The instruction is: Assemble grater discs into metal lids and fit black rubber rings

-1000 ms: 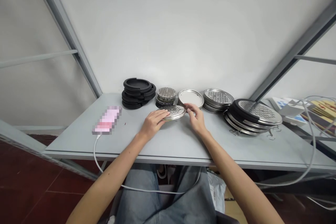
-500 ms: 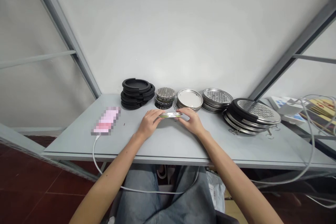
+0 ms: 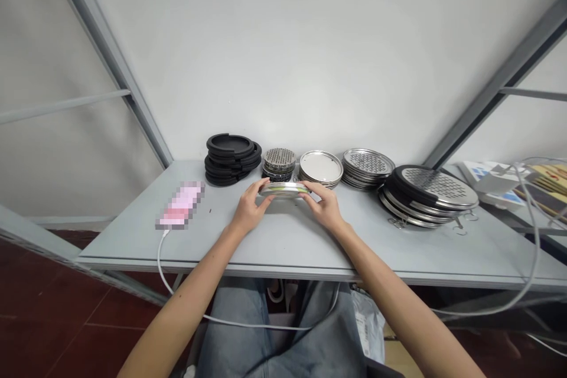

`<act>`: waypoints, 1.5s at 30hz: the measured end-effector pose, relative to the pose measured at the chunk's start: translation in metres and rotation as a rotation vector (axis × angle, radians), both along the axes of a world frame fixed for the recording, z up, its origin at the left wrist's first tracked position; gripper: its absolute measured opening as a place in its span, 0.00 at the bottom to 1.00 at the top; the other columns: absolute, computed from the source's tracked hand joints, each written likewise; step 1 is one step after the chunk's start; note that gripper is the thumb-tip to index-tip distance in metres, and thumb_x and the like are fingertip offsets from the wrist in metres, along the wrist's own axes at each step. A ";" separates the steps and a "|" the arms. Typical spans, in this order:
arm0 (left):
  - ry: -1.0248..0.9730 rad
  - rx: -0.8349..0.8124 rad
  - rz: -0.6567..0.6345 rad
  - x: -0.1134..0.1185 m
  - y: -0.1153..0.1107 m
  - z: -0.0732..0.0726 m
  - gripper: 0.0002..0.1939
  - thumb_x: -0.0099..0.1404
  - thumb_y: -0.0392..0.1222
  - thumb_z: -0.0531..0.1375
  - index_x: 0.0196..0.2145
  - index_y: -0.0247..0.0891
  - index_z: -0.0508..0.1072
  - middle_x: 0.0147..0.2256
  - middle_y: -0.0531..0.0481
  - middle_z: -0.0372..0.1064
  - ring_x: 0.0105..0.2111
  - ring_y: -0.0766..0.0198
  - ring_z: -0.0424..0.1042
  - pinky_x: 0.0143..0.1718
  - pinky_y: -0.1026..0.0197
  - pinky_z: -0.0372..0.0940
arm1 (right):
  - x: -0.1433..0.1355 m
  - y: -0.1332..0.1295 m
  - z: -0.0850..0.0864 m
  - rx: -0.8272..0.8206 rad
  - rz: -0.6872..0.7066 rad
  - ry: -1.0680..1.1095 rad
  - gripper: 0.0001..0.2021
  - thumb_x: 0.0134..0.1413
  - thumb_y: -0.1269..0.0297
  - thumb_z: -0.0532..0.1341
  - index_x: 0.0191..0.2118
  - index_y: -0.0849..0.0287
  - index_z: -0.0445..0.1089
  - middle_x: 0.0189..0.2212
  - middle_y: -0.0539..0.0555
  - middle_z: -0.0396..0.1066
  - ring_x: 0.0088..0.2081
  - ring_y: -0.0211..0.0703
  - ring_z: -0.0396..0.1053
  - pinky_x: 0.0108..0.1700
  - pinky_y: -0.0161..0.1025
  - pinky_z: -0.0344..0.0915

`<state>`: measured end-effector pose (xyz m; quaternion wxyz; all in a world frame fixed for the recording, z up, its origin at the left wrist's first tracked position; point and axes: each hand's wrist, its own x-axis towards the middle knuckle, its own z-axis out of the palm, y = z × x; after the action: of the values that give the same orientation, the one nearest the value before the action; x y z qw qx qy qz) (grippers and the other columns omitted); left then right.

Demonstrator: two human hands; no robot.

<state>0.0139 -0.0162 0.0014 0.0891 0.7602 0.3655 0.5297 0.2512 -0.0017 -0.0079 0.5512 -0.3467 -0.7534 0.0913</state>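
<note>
Between my two hands is a round, shallow metal disc [image 3: 284, 189] with a green strip along its edge, raised above the table and tilted. My left hand [image 3: 251, 207] pinches its left rim, thumb below and fingers on top. On the opposite rim, my right hand [image 3: 324, 205] grips in the same way. Behind the disc stand a stack of small perforated discs [image 3: 280, 158] and a stack of shallow metal lids [image 3: 321, 166]. To their right is a stack of perforated metal plates [image 3: 368, 162].
Black rings [image 3: 230, 156] are piled at the back left. At right, larger perforated discs with black rims [image 3: 436, 187] lie stacked, metal loops hanging out. A blurred pink phone [image 3: 181, 205] on a white cable lies left on the grey table [image 3: 283, 248]. Boxes [image 3: 491, 183] stand far right.
The disc has tipped in my hands, so more of its side and green edge shows. Both hands keep their hold. The view has shifted slightly.
</note>
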 end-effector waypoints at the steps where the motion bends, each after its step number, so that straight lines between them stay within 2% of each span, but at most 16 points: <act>1: 0.008 -0.011 0.012 0.000 0.001 0.000 0.18 0.69 0.43 0.58 0.55 0.39 0.68 0.49 0.42 0.72 0.49 0.56 0.72 0.51 0.54 0.67 | 0.000 0.000 0.000 -0.007 -0.011 0.009 0.14 0.59 0.57 0.61 0.48 0.55 0.75 0.44 0.57 0.77 0.45 0.49 0.74 0.51 0.48 0.69; 8: 0.018 -0.035 -0.015 -0.004 0.004 -0.005 0.13 0.69 0.42 0.58 0.49 0.39 0.73 0.44 0.44 0.75 0.45 0.57 0.74 0.48 0.55 0.67 | 0.009 -0.007 0.009 -0.040 -0.010 -0.028 0.14 0.58 0.57 0.61 0.46 0.56 0.74 0.43 0.58 0.77 0.44 0.49 0.74 0.49 0.47 0.69; 10: 0.024 -0.015 -0.051 -0.002 0.001 -0.004 0.12 0.68 0.42 0.60 0.48 0.40 0.75 0.44 0.44 0.76 0.45 0.57 0.74 0.49 0.54 0.67 | 0.019 -0.013 0.010 -0.060 0.020 -0.060 0.14 0.57 0.56 0.62 0.46 0.56 0.74 0.42 0.57 0.77 0.43 0.49 0.74 0.49 0.47 0.69; 13: 0.095 0.035 -0.145 0.003 -0.004 -0.004 0.13 0.65 0.41 0.63 0.47 0.41 0.76 0.44 0.45 0.76 0.44 0.58 0.74 0.48 0.53 0.67 | 0.038 -0.021 0.009 -0.114 0.112 -0.124 0.20 0.53 0.51 0.64 0.49 0.55 0.72 0.46 0.58 0.75 0.48 0.52 0.72 0.52 0.48 0.67; 16: 0.189 0.076 -0.234 0.010 -0.008 -0.005 0.13 0.62 0.42 0.66 0.45 0.42 0.78 0.44 0.45 0.76 0.43 0.57 0.73 0.48 0.52 0.67 | 0.050 -0.024 0.004 -0.171 0.171 -0.105 0.20 0.60 0.46 0.56 0.45 0.55 0.74 0.47 0.59 0.75 0.50 0.53 0.71 0.54 0.50 0.66; 19: 0.269 0.064 -0.290 0.015 -0.010 -0.006 0.12 0.61 0.43 0.66 0.44 0.41 0.79 0.44 0.45 0.75 0.45 0.57 0.71 0.48 0.53 0.67 | 0.047 -0.024 0.001 -0.328 0.108 -0.088 0.22 0.64 0.48 0.49 0.42 0.56 0.76 0.45 0.58 0.77 0.48 0.52 0.72 0.54 0.49 0.66; 22: 0.366 0.015 -0.321 0.017 -0.012 -0.007 0.13 0.61 0.44 0.67 0.44 0.41 0.78 0.46 0.44 0.75 0.48 0.55 0.71 0.52 0.51 0.66 | 0.040 -0.022 -0.001 -0.429 0.041 -0.149 0.21 0.63 0.48 0.51 0.41 0.57 0.76 0.43 0.57 0.77 0.47 0.52 0.73 0.52 0.48 0.67; 27: 0.478 -0.076 -0.352 0.016 -0.018 -0.001 0.26 0.58 0.45 0.67 0.54 0.40 0.73 0.57 0.40 0.67 0.59 0.50 0.64 0.60 0.46 0.59 | 0.039 -0.016 -0.003 -0.386 -0.044 -0.208 0.16 0.60 0.53 0.56 0.41 0.56 0.76 0.43 0.56 0.78 0.46 0.52 0.74 0.51 0.48 0.68; 31: 0.520 -0.106 -0.334 0.017 -0.021 0.001 0.28 0.59 0.45 0.65 0.57 0.41 0.70 0.59 0.39 0.64 0.61 0.48 0.62 0.61 0.44 0.58 | 0.042 -0.014 -0.006 -0.337 -0.093 -0.235 0.12 0.57 0.58 0.58 0.40 0.56 0.77 0.42 0.56 0.78 0.44 0.51 0.75 0.48 0.47 0.69; 35: 0.484 -0.088 -0.218 0.014 -0.017 -0.002 0.24 0.62 0.46 0.63 0.55 0.41 0.71 0.60 0.39 0.63 0.60 0.49 0.63 0.60 0.45 0.61 | 0.048 -0.015 -0.011 -0.316 -0.237 -0.247 0.12 0.57 0.58 0.57 0.36 0.55 0.78 0.38 0.56 0.79 0.41 0.52 0.75 0.45 0.46 0.69; 38: 0.427 -0.034 -0.056 0.001 -0.004 0.006 0.19 0.65 0.44 0.60 0.53 0.40 0.73 0.58 0.39 0.64 0.57 0.50 0.65 0.58 0.46 0.62 | 0.056 -0.021 -0.012 -0.338 -0.325 -0.222 0.13 0.57 0.58 0.57 0.34 0.55 0.78 0.36 0.55 0.79 0.39 0.52 0.75 0.42 0.44 0.69; 40: 0.372 0.056 0.082 -0.015 0.009 0.021 0.17 0.66 0.42 0.58 0.51 0.38 0.74 0.56 0.39 0.66 0.56 0.51 0.66 0.59 0.45 0.61 | 0.060 -0.026 -0.012 -0.340 -0.367 -0.191 0.13 0.56 0.58 0.57 0.32 0.55 0.78 0.35 0.56 0.79 0.38 0.52 0.75 0.41 0.44 0.68; 42: 0.351 0.135 0.241 -0.036 0.025 0.043 0.17 0.66 0.42 0.57 0.50 0.37 0.73 0.54 0.39 0.67 0.56 0.50 0.65 0.60 0.45 0.59 | 0.064 -0.031 -0.011 -0.334 -0.389 -0.171 0.13 0.56 0.58 0.56 0.31 0.55 0.78 0.34 0.56 0.79 0.38 0.51 0.75 0.41 0.44 0.68; 45: 0.447 0.133 0.417 -0.071 0.051 0.077 0.19 0.66 0.39 0.55 0.54 0.34 0.70 0.56 0.37 0.65 0.58 0.48 0.62 0.60 0.45 0.57 | 0.065 -0.034 -0.010 -0.324 -0.387 -0.168 0.14 0.57 0.59 0.55 0.30 0.56 0.77 0.34 0.56 0.79 0.38 0.51 0.75 0.42 0.44 0.68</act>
<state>-0.0575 0.0352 0.0780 -0.1538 0.7707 0.4887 0.3789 0.3161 -0.0356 -0.0175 0.4311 -0.5745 -0.6918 0.0743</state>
